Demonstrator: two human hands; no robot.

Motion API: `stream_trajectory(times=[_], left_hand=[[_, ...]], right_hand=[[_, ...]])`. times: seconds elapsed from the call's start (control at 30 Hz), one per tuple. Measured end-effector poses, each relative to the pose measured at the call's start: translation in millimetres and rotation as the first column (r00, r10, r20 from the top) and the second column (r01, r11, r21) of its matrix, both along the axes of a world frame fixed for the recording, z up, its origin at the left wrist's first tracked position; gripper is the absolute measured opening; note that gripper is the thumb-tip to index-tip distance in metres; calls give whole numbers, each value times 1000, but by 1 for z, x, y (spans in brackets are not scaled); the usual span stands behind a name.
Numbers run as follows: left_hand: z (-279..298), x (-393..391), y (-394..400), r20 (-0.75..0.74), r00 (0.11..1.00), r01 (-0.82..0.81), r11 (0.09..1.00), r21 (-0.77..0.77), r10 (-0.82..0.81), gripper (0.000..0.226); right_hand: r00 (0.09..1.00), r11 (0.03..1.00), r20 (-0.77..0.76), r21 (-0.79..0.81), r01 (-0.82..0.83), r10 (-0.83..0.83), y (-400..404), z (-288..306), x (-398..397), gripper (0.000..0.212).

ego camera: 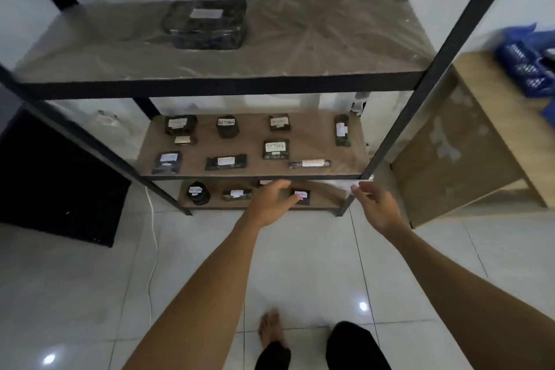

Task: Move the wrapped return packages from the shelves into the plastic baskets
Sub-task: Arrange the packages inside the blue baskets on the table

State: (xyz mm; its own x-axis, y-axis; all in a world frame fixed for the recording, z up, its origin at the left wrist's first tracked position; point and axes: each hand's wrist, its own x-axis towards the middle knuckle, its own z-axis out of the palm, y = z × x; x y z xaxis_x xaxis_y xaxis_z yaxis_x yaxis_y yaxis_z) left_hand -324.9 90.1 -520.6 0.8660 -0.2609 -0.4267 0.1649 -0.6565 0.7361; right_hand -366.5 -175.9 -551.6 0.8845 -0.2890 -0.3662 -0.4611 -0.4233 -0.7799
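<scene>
"RETURN" on wrapped package [228, 126] labels

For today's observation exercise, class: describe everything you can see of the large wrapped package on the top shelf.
The large wrapped package is a dark, roughly rectangular bundle with rounded corners, covered in glossy clear plastic wrap. A white paper label sits on its top face; its writing is too blurred to read. It lies flat and alone, left of centre near the back of the top shelf, whose brown board is itself under clear film. Nothing else touches it; both hands are far below.
</scene>
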Motion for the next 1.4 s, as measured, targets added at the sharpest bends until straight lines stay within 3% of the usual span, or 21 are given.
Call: stream_trajectory(times=[0.27, 0.63, 0.9, 1.0, 1.17, 1.4], left_hand=[[-83, 118, 0, 27, 986, 163, 984, 70, -166, 46], [-211, 221, -55, 159, 939, 293, 951, 97, -306, 46], [-241, 235, -84, 238, 863, 392, 888, 241, -445, 49], [-247, 236, -88, 265, 855, 373, 883, 284, -446, 48], [-252, 235, -91, 251, 864, 364, 886, 289, -437, 54], [-248, 225, -91, 252, 866, 369, 893, 258, -431, 51]], right_hand=[[991, 992, -65, -55, 112, -116, 4, -84, 87, 39], [942, 926, 19, -180, 333, -335, -38, -190, 252, 62], [956, 883, -86, -414, 223, -281, -55, -216, 318, 76], [959, 857, -140, -494, 148, -246, -56, -217, 328, 65], [966, 932, -130, -318, 175, -225, -58, -211, 335, 57], [955, 984, -236, -26, 177, -178, -64, -206, 325, 31]])
